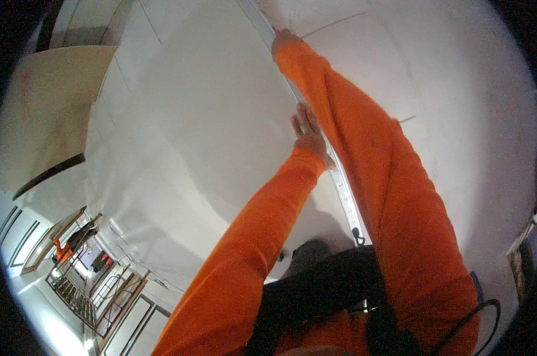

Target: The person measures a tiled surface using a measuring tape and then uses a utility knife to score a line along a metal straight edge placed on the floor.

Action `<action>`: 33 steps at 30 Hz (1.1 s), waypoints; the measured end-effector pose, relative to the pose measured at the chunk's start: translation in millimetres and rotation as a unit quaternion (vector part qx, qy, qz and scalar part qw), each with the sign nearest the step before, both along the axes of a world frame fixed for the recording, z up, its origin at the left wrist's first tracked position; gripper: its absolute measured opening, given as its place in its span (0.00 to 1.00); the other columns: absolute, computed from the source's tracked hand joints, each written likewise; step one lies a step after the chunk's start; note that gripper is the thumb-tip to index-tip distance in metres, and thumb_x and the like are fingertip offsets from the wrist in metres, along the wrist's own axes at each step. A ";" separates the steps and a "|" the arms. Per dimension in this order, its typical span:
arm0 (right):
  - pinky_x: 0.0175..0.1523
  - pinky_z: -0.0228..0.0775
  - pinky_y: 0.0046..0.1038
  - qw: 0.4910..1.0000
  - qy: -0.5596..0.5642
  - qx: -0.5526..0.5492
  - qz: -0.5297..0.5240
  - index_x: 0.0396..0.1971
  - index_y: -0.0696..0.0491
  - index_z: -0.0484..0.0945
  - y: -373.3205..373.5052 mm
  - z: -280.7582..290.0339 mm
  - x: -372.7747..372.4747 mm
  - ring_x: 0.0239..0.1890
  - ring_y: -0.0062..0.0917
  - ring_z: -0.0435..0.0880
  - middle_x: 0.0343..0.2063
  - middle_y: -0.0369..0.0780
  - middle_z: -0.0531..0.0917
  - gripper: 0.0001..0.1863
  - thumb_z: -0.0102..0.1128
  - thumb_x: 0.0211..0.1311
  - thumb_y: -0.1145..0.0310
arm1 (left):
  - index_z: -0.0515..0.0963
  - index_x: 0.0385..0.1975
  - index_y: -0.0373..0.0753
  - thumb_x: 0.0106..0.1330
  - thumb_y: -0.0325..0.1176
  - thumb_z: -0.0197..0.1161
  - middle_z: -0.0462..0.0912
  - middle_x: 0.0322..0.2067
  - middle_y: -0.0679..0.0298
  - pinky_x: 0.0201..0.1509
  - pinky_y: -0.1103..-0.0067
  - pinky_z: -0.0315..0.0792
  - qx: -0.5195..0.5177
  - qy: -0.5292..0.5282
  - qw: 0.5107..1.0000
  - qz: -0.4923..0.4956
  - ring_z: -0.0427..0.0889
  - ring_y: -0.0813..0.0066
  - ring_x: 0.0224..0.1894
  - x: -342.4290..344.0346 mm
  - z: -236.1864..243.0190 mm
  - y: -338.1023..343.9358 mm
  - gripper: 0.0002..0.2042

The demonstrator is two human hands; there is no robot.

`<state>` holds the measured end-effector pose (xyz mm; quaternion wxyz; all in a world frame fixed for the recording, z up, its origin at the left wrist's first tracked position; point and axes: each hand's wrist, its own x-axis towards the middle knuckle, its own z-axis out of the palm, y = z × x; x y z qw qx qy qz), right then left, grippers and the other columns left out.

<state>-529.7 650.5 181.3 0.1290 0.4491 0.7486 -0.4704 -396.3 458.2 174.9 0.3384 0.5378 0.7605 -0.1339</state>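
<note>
A long, narrow metal strip (344,194) like a straightedge runs from near my body to the far end of a large pale board (221,118). My left hand (308,139) lies on the strip about halfway along, fingers stretched out and pressed flat, thumb at its near side. Farther up, my right hand (285,43) is closed beside the same strip. A small reddish bit shows at its fingertips, too little to name. My right sleeve hides part of the strip. Short dark lines mark the pale surface on the right.
A tan sheet (55,107) stands at the far left. Toward the lower left lie a stair railing (78,302) and a person in orange (62,251) at a distance. A black cable (488,304) loops by my right elbow. My dark-trousered leg (316,270) is close to the strip's near end.
</note>
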 end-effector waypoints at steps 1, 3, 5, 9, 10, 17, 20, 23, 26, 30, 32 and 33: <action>0.55 0.71 0.40 1.000 -0.010 0.016 -0.004 0.55 0.58 0.66 0.5 -8.0 26.2 0.53 0.47 0.76 0.49 0.54 0.76 0.21 0.45 0.65 0.64 | 0.28 0.62 0.17 0.36 0.58 0.74 0.28 0.66 0.32 0.71 0.52 0.27 0.017 0.000 1.000 -0.013 0.24 0.34 0.69 5.3 5.3 12.4 0.70; 0.53 0.71 0.44 1.000 0.009 -0.001 -0.011 0.54 0.58 0.65 -32.8 1.0 51.5 0.50 0.49 0.77 0.44 0.56 0.79 0.21 0.46 0.65 0.65 | 0.31 0.64 0.19 0.36 0.58 0.74 0.29 0.66 0.32 0.70 0.51 0.28 0.007 0.022 1.000 0.007 0.24 0.33 0.68 -8.7 3.0 0.2 0.69; 0.51 0.72 0.46 0.999 0.017 -0.026 0.013 0.54 0.59 0.63 -68.4 23.5 84.0 0.47 0.50 0.79 0.40 0.58 0.80 0.20 0.43 0.66 0.65 | 0.32 0.65 0.22 0.36 0.58 0.74 0.30 0.67 0.33 0.70 0.49 0.28 -0.005 0.031 0.999 0.031 0.24 0.32 0.68 -21.6 13.5 -9.2 0.68; 0.46 0.73 0.46 0.999 0.006 0.008 0.050 0.52 0.60 0.61 -91.0 29.2 157.0 0.43 0.51 0.80 0.36 0.60 0.80 0.19 0.40 0.66 0.66 | 0.35 0.69 0.36 0.36 0.59 0.74 0.31 0.68 0.39 0.69 0.46 0.27 -0.027 0.015 0.999 -0.029 0.24 0.29 0.67 -24.4 56.8 13.1 0.65; 0.46 0.73 0.46 0.999 0.003 0.010 0.046 0.52 0.60 0.61 -88.0 12.6 178.4 0.43 0.51 0.80 0.36 0.60 0.80 0.19 0.40 0.66 0.66 | 0.34 0.69 0.34 0.36 0.59 0.74 0.31 0.68 0.39 0.69 0.47 0.26 -0.076 0.014 0.997 -0.020 0.24 0.29 0.67 -22.3 64.5 21.7 0.66; 0.40 0.73 0.49 0.998 -0.058 0.033 -0.024 0.48 0.59 0.59 -65.0 18.6 251.9 0.34 0.54 0.81 0.29 0.60 0.80 0.17 0.46 0.61 0.69 | 0.22 0.64 0.27 0.23 0.63 0.78 0.22 0.67 0.40 0.71 0.63 0.50 -0.117 0.058 0.988 0.085 0.33 0.39 0.70 -18.9 58.0 22.7 0.79; 0.38 0.73 0.51 0.998 -0.015 0.030 -0.051 0.48 0.58 0.58 -95.7 30.8 274.1 0.32 0.54 0.81 0.27 0.59 0.80 0.17 0.45 0.62 0.68 | 0.22 0.64 0.27 0.21 0.63 0.78 0.22 0.67 0.40 0.69 0.63 0.56 0.094 0.122 0.988 0.012 0.36 0.40 0.70 -18.0 39.7 2.1 0.80; 0.37 0.72 0.51 0.996 -0.005 0.001 -0.087 0.47 0.58 0.59 -154.4 39.3 297.0 0.32 0.54 0.81 0.28 0.59 0.79 0.15 0.44 0.63 0.68 | 0.22 0.64 0.27 0.22 0.63 0.78 0.22 0.68 0.41 0.69 0.63 0.56 -0.091 0.088 0.989 0.082 0.36 0.42 0.71 -26.9 47.9 14.8 0.80; 0.35 0.72 0.46 0.996 0.033 0.002 -0.084 0.44 0.60 0.60 -176.8 32.1 293.5 0.31 0.54 0.80 0.27 0.58 0.78 0.13 0.43 0.63 0.70 | 0.24 0.65 0.27 0.28 0.62 0.77 0.23 0.67 0.39 0.71 0.66 0.49 -0.101 0.080 0.989 0.077 0.35 0.43 0.71 -24.4 66.7 22.0 0.76; 0.40 0.75 0.43 0.997 0.059 0.040 0.001 0.51 0.62 0.60 -146.6 42.7 245.6 0.38 0.49 0.81 0.33 0.57 0.79 0.19 0.46 0.64 0.67 | 0.28 0.66 0.29 0.46 0.59 0.69 0.28 0.67 0.37 0.73 0.64 0.42 -0.062 0.022 0.993 0.103 0.31 0.39 0.70 -20.3 66.5 21.5 0.63; 0.43 0.76 0.44 0.999 0.024 -0.002 0.023 0.57 0.57 0.59 -125.5 77.6 210.0 0.42 0.47 0.81 0.37 0.56 0.79 0.23 0.47 0.65 0.64 | 0.30 0.67 0.31 0.51 0.57 0.63 0.30 0.67 0.36 0.72 0.61 0.41 -0.059 0.112 0.992 -0.012 0.30 0.36 0.70 -32.6 39.7 10.2 0.57; 0.44 0.76 0.42 0.994 0.024 0.034 0.102 0.58 0.54 0.60 -117.1 93.8 195.4 0.45 0.45 0.80 0.40 0.55 0.78 0.24 0.48 0.65 0.63 | 0.31 0.68 0.33 0.57 0.56 0.57 0.33 0.67 0.35 0.72 0.58 0.40 -0.053 0.192 0.971 -0.130 0.30 0.33 0.69 -37.3 28.3 5.0 0.51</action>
